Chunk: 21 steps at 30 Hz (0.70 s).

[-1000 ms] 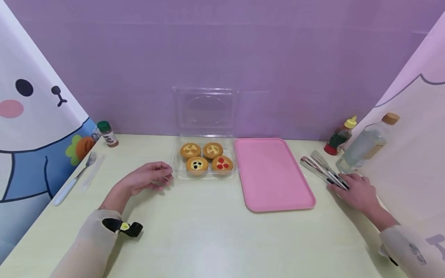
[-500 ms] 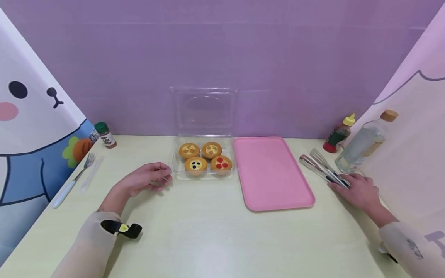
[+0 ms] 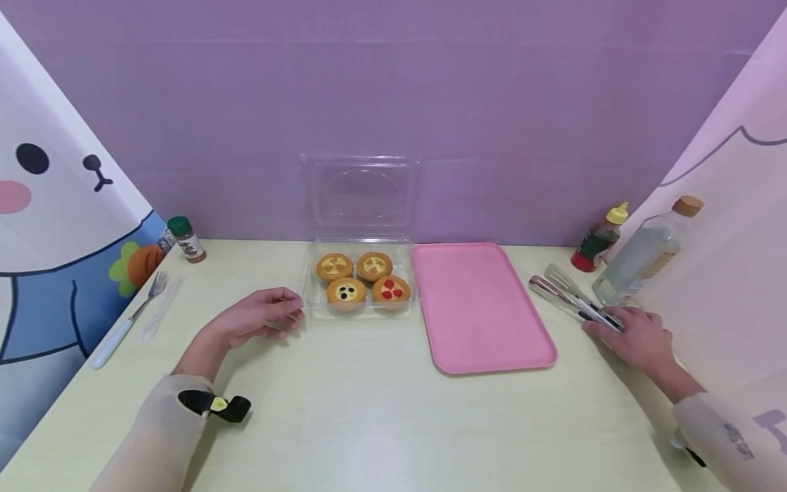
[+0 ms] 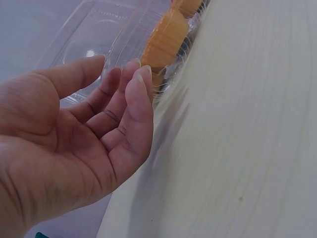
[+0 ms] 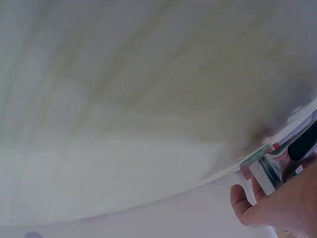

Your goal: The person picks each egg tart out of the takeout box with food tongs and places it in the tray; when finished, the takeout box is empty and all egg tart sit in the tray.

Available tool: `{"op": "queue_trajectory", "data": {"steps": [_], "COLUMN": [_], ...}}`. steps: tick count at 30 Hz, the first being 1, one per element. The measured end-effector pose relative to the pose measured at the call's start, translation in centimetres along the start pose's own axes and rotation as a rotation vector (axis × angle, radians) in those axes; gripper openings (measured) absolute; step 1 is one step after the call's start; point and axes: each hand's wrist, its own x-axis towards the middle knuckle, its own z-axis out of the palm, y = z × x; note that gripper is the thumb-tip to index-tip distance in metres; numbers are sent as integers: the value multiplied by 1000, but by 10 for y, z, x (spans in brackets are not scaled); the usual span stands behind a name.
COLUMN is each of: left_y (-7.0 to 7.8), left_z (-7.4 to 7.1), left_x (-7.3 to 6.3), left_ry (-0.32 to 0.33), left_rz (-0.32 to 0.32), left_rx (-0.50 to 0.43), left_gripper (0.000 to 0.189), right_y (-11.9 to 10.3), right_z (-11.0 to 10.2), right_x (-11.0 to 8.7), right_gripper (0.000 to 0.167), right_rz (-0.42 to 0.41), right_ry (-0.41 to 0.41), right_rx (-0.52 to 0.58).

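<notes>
Metal tongs [image 3: 593,311] are just to the right of the pink tray [image 3: 486,307], their near ends in the grip of the right hand [image 3: 636,338], as I follow the scene from my remote post. The left hand [image 3: 261,318], fingers loosely bent and grasping nothing I can see, is well to the tray's left, by the near edge of a clear container [image 3: 312,290]; whether its fingertips touch the plastic I cannot tell. Four tarts [image 3: 346,294] sit in that container, just left of the tray. I judge the tongs light and stiff-armed with some spring, slick where the metal is bare, and best held partway down the handles so both arms close evenly. The tarts look light and perhaps soft, their topped faces easily marred; I would take each by its sides. The container, thin and bendable, I expect to slide at a nudge.
</notes>
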Motion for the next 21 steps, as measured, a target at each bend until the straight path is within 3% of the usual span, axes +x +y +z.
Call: {"op": "queue_trajectory", "data": {"steps": [10, 21], "left_y": [2, 1], "left_z": [1, 1], "left_x": [-1, -1], "left_ry": [2, -3], "left_rz": [-3, 3], "left_rx": [7, 6], "left_gripper": [47, 46], "right_y": [-14, -61], "right_z": [-9, -24], "right_x": [5, 5], "right_gripper": [69, 63], "right_rz": [-43, -84], "right_ry": [48, 78], "right_rx": [23, 113]}}
